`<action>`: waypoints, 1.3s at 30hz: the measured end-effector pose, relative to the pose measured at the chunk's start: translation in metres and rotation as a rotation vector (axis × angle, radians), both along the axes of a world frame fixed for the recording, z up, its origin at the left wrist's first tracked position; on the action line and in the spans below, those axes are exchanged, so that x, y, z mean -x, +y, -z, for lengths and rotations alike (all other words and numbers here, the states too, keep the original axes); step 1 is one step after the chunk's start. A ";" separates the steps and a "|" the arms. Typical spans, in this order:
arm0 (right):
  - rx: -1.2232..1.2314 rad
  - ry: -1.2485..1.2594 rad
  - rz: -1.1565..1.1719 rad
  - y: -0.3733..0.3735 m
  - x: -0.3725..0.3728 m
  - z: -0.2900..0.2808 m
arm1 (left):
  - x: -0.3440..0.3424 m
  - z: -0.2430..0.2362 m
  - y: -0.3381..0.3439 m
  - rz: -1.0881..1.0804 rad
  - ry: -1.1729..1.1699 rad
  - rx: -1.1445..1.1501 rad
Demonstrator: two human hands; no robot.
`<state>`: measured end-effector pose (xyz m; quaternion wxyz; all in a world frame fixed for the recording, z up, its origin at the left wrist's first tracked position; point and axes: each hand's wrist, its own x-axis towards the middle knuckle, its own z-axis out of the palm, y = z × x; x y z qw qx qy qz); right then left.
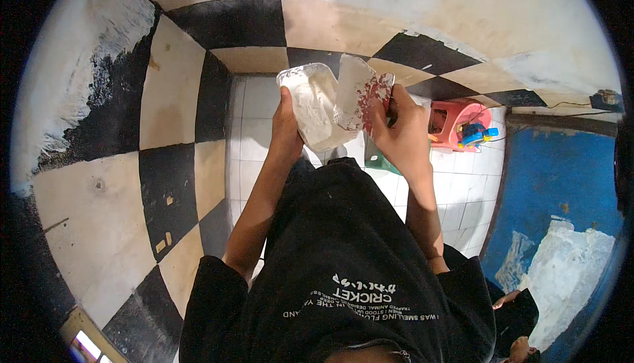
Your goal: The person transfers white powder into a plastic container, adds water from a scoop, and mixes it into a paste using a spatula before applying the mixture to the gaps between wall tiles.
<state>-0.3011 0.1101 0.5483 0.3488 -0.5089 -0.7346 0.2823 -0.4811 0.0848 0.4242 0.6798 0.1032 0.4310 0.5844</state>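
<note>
Coating looks partway, my read. Done: white streaks cover the upper part of the left wall, ragged where they run over a black square; pale coating also spreads over the top of the wall ahead, cutting into the black squares below it. The blue panel on your right has a big white patch low down. Left: lower checks on both walls show plain black and cream, and most of the blue is uncoated. Can't tell whether those areas are meant to be covered.

Your left hand grips the tub by its left side, tilted so the inside faces you. Plenty of white paste in there. Your right hand pinches the scraper by its red-stained end, fingers curled round it. Scraper sits between your hands, its free edge overlapping the tub's right side; can't tell if it touches the paste. Both are up in front of your chest, above the tiled floor. Pink stool stands beyond your right hand.
</note>
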 end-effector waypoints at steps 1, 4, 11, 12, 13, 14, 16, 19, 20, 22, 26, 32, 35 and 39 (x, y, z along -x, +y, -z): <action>0.010 0.012 0.003 -0.001 0.002 0.000 | 0.002 -0.002 -0.004 0.013 -0.002 0.000; 0.014 -0.027 -0.010 -0.002 0.003 -0.002 | 0.003 0.001 -0.011 0.030 -0.082 -0.024; 0.060 -0.059 -0.013 -0.007 0.000 -0.014 | -0.006 0.005 -0.019 0.038 -0.170 -0.087; 0.061 -0.077 -0.004 -0.009 0.000 -0.018 | -0.006 0.007 -0.020 0.048 -0.201 -0.118; 0.063 -0.095 0.005 -0.011 0.001 -0.023 | -0.006 0.010 -0.022 0.059 -0.233 -0.149; 0.055 -0.081 0.012 -0.013 0.001 -0.027 | -0.006 0.010 -0.022 0.070 -0.264 -0.180; 0.037 -0.053 0.028 -0.016 0.001 -0.035 | -0.011 0.007 -0.021 0.046 -0.277 -0.235; 0.048 -0.100 0.089 -0.021 -0.003 -0.043 | -0.012 0.016 -0.019 0.030 -0.131 -0.270; 0.019 -0.073 0.084 -0.021 -0.004 -0.042 | -0.012 0.016 -0.016 0.033 -0.055 -0.275; 0.030 -0.101 0.104 -0.021 -0.005 -0.043 | -0.010 0.013 -0.013 0.060 0.186 -0.302; -0.020 -0.145 0.109 -0.019 -0.007 -0.032 | -0.004 0.000 -0.012 0.073 0.352 -0.179; 0.088 -0.041 0.090 -0.020 -0.005 -0.010 | 0.002 -0.009 -0.017 0.044 -0.106 0.017; 0.111 -0.058 0.092 -0.022 -0.007 -0.007 | 0.003 -0.009 -0.022 0.100 -0.205 -0.008; 0.044 -0.017 0.093 -0.024 -0.006 -0.014 | -0.006 -0.007 -0.024 0.063 -0.237 -0.075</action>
